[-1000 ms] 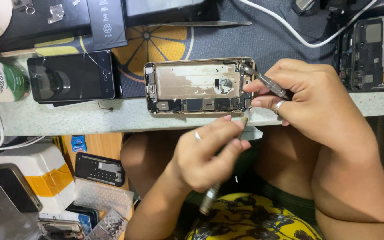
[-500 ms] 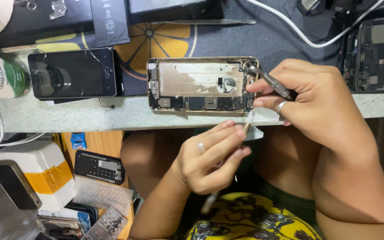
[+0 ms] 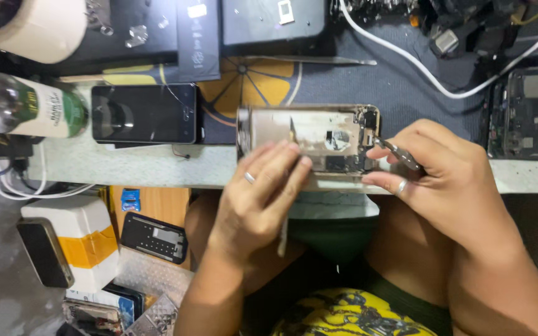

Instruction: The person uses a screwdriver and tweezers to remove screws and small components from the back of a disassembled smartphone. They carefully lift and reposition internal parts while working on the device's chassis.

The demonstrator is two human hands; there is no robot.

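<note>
At the surface's near edge, an opened phone shell is pressed by the left hand, which grips a thin tool. Tweezers are pinched in the right hand. A green bottle with a white label is laid far left.

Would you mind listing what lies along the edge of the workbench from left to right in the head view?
Green bottle → black phone lying flat → opened phone housing, with the left hand on it → right hand holding tweezers → another opened phone.
</note>
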